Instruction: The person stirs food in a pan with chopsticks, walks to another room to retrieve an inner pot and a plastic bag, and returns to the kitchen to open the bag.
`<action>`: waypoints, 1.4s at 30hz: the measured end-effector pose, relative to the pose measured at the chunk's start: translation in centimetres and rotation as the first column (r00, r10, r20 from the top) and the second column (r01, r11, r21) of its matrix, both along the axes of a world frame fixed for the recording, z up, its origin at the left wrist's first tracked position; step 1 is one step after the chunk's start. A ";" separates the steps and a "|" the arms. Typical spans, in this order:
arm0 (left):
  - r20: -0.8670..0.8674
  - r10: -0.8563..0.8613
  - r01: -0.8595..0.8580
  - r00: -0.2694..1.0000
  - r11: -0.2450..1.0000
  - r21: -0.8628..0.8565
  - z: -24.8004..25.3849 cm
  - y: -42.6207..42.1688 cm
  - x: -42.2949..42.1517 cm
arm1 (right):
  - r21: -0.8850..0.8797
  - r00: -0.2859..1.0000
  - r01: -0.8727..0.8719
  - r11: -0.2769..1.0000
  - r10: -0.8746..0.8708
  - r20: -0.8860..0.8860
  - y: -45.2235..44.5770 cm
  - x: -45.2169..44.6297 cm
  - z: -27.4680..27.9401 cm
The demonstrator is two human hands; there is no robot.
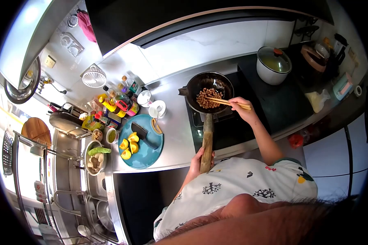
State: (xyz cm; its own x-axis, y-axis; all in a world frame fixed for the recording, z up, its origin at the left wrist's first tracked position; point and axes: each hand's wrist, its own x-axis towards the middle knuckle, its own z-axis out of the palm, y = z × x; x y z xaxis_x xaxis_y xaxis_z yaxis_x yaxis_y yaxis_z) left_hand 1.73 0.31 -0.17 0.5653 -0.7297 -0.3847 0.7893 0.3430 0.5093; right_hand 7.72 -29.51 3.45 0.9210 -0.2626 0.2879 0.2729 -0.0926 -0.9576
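Note:
A dark wok [219, 81] rests on the stove, with brown peanuts [208, 99] gathered in its bottom. My left hand [196, 160] is wrapped round the lower end of its long wooden handle [207, 139]. Wooden chopsticks [229, 101] are held in my right hand [241, 109] at the wok's right rim. Their tips reach in among the peanuts. Left of the stove lies a round blue cutting board [149, 122] bearing a cleaver [139, 131] and yellow-orange cut pieces [126, 154].
A white pot [270, 74] with a glass lid stands at the back right. Several bottles [120, 103] and two white bowls [157, 109] stand behind the board. By the sink [97, 185] is a metal bowl [103, 168] of vegetables. A range hood [216, 16] overhangs the stove.

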 end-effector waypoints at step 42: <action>-0.064 0.042 -0.045 0.997 0.998 -0.037 -0.4 -0.5 -0.7 | -0.319 0.989 0.114 0.941 -0.078 0.125 -1.8 1.4 1.3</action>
State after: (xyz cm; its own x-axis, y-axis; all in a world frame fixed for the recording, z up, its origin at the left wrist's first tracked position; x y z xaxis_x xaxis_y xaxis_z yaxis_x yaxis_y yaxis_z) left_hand 1.06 -0.16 -0.55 0.5722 -0.7200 -0.3926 0.8034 0.3961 0.4445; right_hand 9.11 -31.34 4.78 0.8543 -0.2239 0.4692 0.3481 -0.4240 -0.8361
